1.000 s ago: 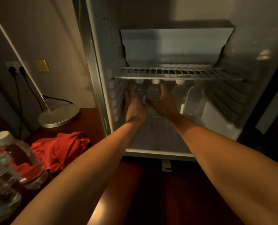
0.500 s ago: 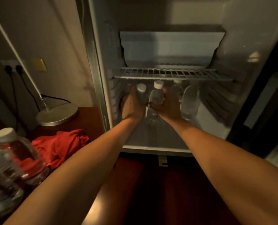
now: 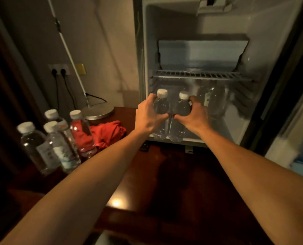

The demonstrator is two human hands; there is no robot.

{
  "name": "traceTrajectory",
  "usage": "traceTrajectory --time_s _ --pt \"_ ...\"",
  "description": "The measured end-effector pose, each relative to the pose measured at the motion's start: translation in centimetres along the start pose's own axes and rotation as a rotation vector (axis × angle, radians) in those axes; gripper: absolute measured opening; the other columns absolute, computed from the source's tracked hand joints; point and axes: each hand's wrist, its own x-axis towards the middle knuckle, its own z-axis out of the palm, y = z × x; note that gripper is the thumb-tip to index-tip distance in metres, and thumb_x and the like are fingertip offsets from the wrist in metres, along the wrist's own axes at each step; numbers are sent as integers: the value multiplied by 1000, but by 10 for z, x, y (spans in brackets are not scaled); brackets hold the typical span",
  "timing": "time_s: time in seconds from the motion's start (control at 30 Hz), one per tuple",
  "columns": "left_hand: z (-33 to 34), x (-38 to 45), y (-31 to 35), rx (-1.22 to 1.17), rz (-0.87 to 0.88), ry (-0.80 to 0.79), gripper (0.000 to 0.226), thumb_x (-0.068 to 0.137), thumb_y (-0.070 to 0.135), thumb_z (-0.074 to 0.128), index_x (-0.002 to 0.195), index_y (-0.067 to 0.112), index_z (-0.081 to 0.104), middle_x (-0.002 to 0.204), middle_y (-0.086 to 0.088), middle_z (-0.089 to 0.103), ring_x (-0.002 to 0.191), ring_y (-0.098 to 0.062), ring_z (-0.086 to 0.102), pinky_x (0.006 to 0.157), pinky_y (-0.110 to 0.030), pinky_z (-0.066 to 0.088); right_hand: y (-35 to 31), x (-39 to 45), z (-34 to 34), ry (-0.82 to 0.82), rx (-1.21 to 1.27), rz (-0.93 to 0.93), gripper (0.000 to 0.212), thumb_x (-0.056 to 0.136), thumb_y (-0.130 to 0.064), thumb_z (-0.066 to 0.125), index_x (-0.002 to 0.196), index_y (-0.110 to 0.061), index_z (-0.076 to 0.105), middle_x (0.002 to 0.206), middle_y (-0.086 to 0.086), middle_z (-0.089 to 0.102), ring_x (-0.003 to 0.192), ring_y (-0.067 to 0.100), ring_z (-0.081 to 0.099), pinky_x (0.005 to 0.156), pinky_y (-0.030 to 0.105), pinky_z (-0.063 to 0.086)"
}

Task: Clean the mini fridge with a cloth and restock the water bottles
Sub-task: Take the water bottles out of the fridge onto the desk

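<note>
Clear plastic bottles stand side by side at the fridge (image 3: 263, 55) mouth, left bottle (image 3: 161, 112) wrapped in our left hand (image 3: 147, 114), right bottle (image 3: 181, 114) in our right hand (image 3: 194, 116).

Room as we find it: dim, warm light. We note a plain pale wall (image 3: 103, 41) at rear left, bearing a double socket (image 3: 59, 69) with two dark plugs and cords hanging down, and a yellow plate (image 3: 81, 68) just beside it. A dark polished wooden counter (image 3: 173, 174) shows one bright reflection. A lamp (image 3: 97, 111) with a round metal base and slanting thin white stem stands on it.
</note>
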Motion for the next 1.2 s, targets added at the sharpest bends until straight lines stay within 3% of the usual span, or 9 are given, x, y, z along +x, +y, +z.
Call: traceTrajectory --time_s 0.1,0.23,0.33,0.53,0.6,0.8,1.2 --pt "-33 -26 -7 32 7 37 59 62 49 82 110 26 56 97 5 70 87 -19 68 75 -41 55 -22 -28 -1 -14 27 -62 65 63 -36 89 113 -17 52 106 2 67 95 19 64 80 29 52" --pt "-78 -65 -26 100 13 71 58 63 56 80 110 30 58 94 8 72 82 -12 68 71 -37 57 -50 -66 8 -68 58 -90 62 63 -42 86 107 -17 51 99 3 65 91 21 62 80 42 55" --pt "-110 -93 -44 140 17 92 56 64 53 80 110 29 59 92 9 70 80 -11 66 68 -37 56 -71 -91 24 -96 74 -125 59 63 -49 83 101 -19 49 93 0 65 83 19 63 73 43 56" --pt "-155 -131 -81 180 -39 97 65 61 60 76 115 28 57 95 8 70 82 -10 66 70 -37 58 -108 -122 67 -154 124 -192 58 64 -45 86 103 -23 50 94 -2 66 84 18 64 73 40 56" --pt "-164 -137 -94 186 -66 99 65 64 53 82 118 26 57 97 7 70 84 -9 66 73 -37 59 -118 -125 80 -175 136 -199 57 64 -45 86 102 -25 48 93 -3 65 84 18 64 72 38 56" --pt "-182 -141 -123 188 -114 157 71 65 48 85 125 24 55 106 3 71 93 -11 67 80 -35 59 -139 -125 115 -238 177 -190 66 65 -48 84 117 -28 50 105 -3 65 94 15 63 80 40 57" --pt "-183 -132 -142 198 -72 159 68 72 48 81 129 24 54 115 3 69 104 -14 65 85 -41 57 -155 -114 149 -315 243 -138 76 66 -44 86 129 -30 45 123 1 59 115 20 56 97 43 50"
